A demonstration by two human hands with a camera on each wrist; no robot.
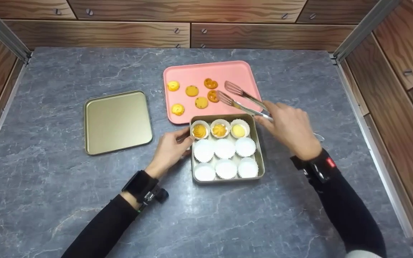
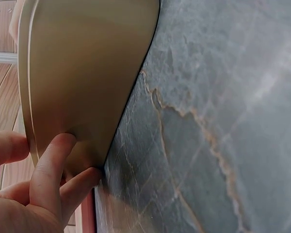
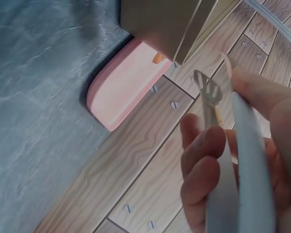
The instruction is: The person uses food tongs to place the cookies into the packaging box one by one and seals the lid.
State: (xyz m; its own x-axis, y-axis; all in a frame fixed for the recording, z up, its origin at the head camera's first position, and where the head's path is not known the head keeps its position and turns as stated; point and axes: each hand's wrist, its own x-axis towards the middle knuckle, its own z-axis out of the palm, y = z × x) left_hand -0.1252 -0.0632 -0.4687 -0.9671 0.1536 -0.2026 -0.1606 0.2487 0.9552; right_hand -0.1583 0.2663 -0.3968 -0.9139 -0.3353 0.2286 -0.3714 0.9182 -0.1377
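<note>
closest to the right wrist camera, the fingers of the right hand (image 1: 289, 127) are curling round metal tongs (image 1: 246, 108) in a firm grip, and i'm seeing the two slotted ends standing apart over the right half of a pink tray (image 1: 188, 73). the nearer end is hanging by the lower of two brown pretzels (image 1: 211, 83); i'm not managing to tell whether it's touching. on my other side, the left hand (image 1: 170, 150) is resting with its fingers loosely extended, the tips touching the left wall of a gold tin (image 1: 228, 181) near its far left corner.

the tin is standing just in front of the tray's near edge, with white paper cups (image 1: 225, 148) sitting in it in three rows of three. along its far edge, i'm finding yellow sweets (image 1: 219, 130) filling one row. further out, two flat round biscuits (image 1: 191, 91) are lying mid-tray, and two yellow piped biscuits (image 1: 173, 85) are lining its left edge. a shallow gold lid (image 1: 118, 122) is lying on the grey marbled bench (image 1: 292, 215), nearer its left edge than its right.
</note>
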